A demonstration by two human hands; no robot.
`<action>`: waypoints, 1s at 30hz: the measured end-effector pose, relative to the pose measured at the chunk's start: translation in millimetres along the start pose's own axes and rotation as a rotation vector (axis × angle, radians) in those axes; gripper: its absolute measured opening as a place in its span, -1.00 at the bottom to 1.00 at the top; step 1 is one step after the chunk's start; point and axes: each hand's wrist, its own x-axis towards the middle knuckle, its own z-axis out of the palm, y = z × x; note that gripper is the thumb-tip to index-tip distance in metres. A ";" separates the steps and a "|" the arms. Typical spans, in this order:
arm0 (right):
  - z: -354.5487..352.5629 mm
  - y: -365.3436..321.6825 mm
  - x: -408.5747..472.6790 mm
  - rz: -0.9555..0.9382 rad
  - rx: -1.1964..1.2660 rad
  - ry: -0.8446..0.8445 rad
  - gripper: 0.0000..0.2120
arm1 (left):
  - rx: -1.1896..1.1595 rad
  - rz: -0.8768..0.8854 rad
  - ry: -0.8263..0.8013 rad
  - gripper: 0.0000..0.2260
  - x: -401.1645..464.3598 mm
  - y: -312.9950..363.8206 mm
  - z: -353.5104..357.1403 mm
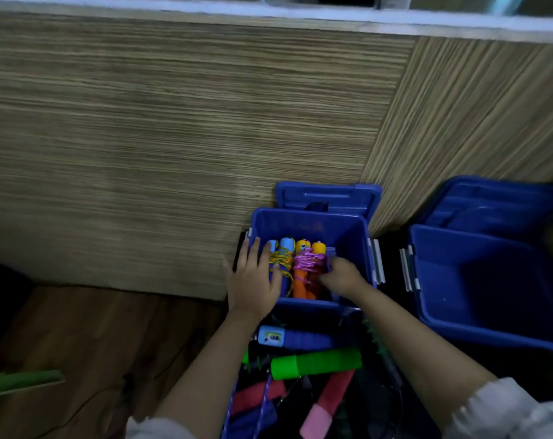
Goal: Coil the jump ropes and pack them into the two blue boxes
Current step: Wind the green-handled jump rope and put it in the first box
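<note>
Left hand [253, 280]: fingers straight, resting on blue-handled coiled rope [283, 264] inside left blue box [354, 236].
Right hand [341, 275]: beside orange-handled coiled rope [308, 267]; grip hidden, cannot tell.

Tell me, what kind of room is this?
Probably a room in a home or office: a wood-grain cabinet front, a wooden floor, and blue storage boxes for jump ropes.

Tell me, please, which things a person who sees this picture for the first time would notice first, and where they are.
The eye goes first to two coiled jump ropes, the blue-handled rope and the orange-handled rope, side by side in the left blue box, with the left hand and right hand on them. To its right stands the second blue box, which looks empty. Nearer the person, a bright green handle lies in a pile of loose ropes.
</note>
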 end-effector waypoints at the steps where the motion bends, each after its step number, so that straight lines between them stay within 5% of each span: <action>1: -4.6 0.2 -7.9 -0.035 0.016 0.034 -0.74 | 0.031 -0.006 0.024 -0.54 -4.8 3.3 -1.7; 5: -13.8 17.3 -42.7 -0.158 0.148 0.180 -0.62 | -0.019 -0.009 0.116 -0.58 -44.1 25.7 -6.4; 13: 1.0 81.7 -138.5 -0.388 0.186 0.447 -0.64 | -0.033 0.103 0.001 -0.53 -153.5 65.2 15.1; 21: 38.9 106.8 -185.4 -0.287 0.158 0.253 -0.57 | -0.073 0.036 -0.228 -0.57 -191.7 69.1 21.8; 30: 64.3 77.4 -151.6 -0.350 -0.258 0.209 -0.43 | -0.031 -0.098 -0.048 -0.56 -153.0 15.0 5.3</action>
